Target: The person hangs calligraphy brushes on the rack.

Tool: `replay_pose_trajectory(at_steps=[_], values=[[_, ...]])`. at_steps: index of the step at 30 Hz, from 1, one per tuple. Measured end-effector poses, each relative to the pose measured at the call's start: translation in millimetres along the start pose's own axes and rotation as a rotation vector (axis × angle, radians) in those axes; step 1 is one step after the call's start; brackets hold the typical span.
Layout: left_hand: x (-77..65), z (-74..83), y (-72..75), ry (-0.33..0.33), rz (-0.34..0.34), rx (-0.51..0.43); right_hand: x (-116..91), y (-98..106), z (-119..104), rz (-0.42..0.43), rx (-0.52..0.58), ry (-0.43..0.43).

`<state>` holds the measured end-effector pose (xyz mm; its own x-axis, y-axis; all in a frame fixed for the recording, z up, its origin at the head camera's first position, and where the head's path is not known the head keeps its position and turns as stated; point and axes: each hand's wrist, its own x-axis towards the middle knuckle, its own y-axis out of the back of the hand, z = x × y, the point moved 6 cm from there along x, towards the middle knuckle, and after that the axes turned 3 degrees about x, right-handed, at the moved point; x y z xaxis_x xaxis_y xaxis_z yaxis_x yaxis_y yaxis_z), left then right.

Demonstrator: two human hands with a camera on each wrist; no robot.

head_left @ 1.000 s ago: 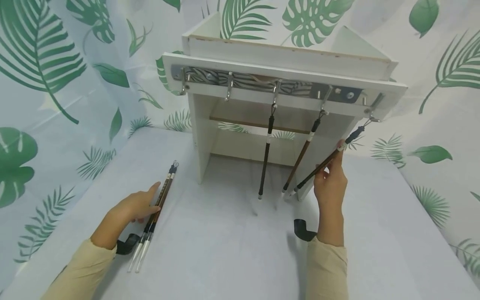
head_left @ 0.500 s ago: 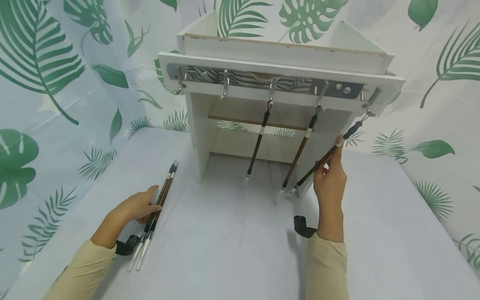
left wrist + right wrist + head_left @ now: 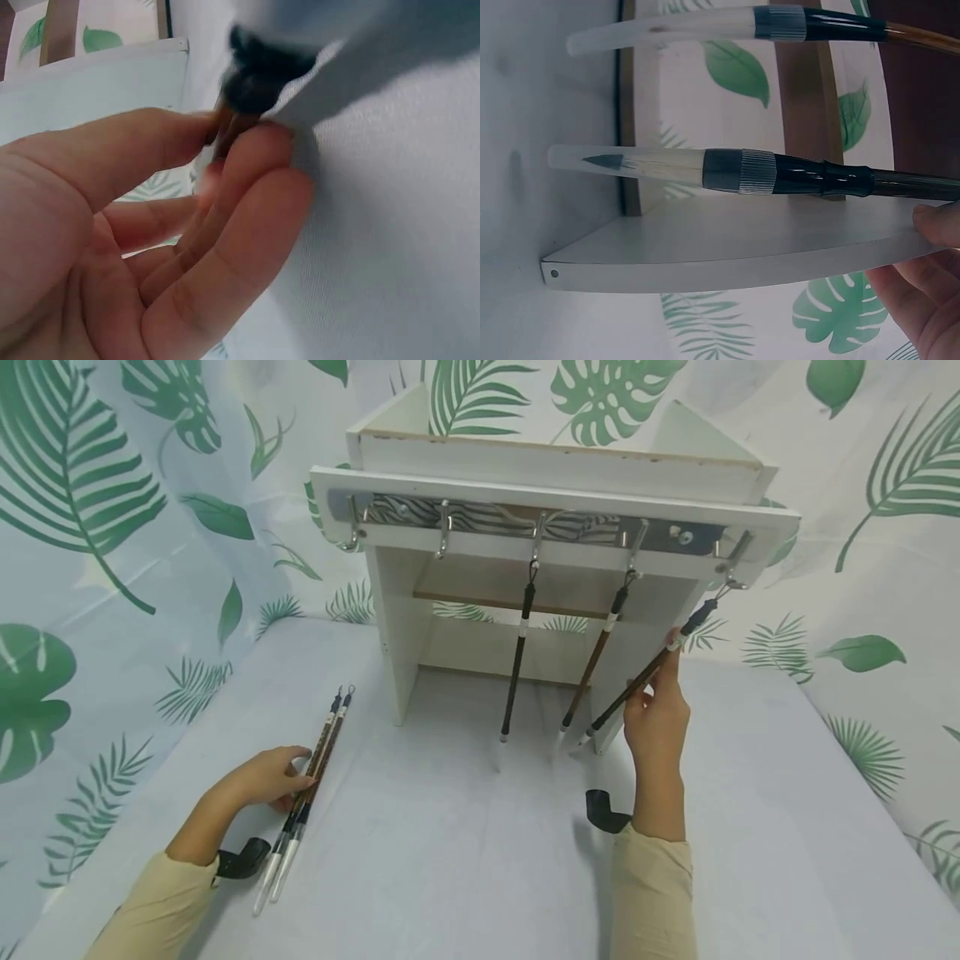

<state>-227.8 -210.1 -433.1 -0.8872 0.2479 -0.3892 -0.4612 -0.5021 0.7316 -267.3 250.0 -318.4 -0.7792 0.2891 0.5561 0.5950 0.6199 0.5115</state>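
On the left, my left hand (image 3: 266, 777) pinches a pair of calligraphy brushes (image 3: 327, 747) lying nearly parallel, their clear-capped tips toward me. Up close in the left wrist view, their brown shafts sit between thumb and fingers. My right hand (image 3: 658, 718) holds a third calligraphy brush (image 3: 637, 683) by its handle; its cord loop is at the rightmost hook (image 3: 735, 560), and it slants down to the left. In the right wrist view this brush (image 3: 727, 171) shows a pale, dark-tipped head in a clear cap. Two other brushes (image 3: 516, 668) hang from neighbouring hooks.
A white shelf unit (image 3: 393, 635) stands on the white-covered table (image 3: 450, 852), its metal hook rail (image 3: 495, 520) facing me. Two hooks on the left (image 3: 444, 531) hold nothing. A leaf-print backdrop (image 3: 217, 518) surrounds the table.
The left-hand brushes have slid slightly apart, one now lower, and the left forefinger has lowered. The middle hanging brush has swung. My right hand stays at its brush.
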Motion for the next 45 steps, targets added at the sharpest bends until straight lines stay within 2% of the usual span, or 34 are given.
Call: replay_pose_trajectory(at_steps=[3, 6, 13, 19, 23, 26, 30, 34, 38, 42, 45], values=[[-3.6, -1.1, -0.1, -0.002, 0.026, -0.007, 0, -1, 0, -0.006, -0.002, -0.013], [-4.2, -0.5, -1.0, 0.01, 0.059, 0.032, 0, 0, 1, -0.006, -0.006, -0.022], [-2.6, 1.3, -4.0, 0.079, 0.138, 0.092, -1, -1, 2, -0.018, -0.002, -0.036], [-1.2, 2.5, -7.1, 0.121, 0.162, 0.106, -2, -3, 2, -0.022, -0.009, -0.036], [-6.5, 4.1, -0.5, 0.118, 0.178, 0.094, -2, -4, 3, -0.028, -0.014, -0.047], [-14.9, 10.6, 11.8, 0.086, 0.228, 0.073, -1, -3, 2, -0.01, -0.006, -0.011], [-30.4, 28.4, 31.8, 0.021, 0.338, 0.051, -2, 0, 0, 0.021, 0.004, 0.04], [-46.8, 50.8, 46.5, -0.043, 0.423, 0.032, -3, 0, 0, 0.019, 0.008, 0.029], [-64.0, 70.9, 54.9, -0.102, 0.51, 0.014, -3, -2, 1, 0.0, 0.009, 0.013], [-77.8, 89.1, 56.4, -0.186, 0.605, -0.037, -3, -1, 0, 0.009, 0.001, 0.022], [-83.9, 104.2, 51.7, -0.281, 0.617, -0.104, -3, 1, 0, 0.02, 0.0, 0.028]])
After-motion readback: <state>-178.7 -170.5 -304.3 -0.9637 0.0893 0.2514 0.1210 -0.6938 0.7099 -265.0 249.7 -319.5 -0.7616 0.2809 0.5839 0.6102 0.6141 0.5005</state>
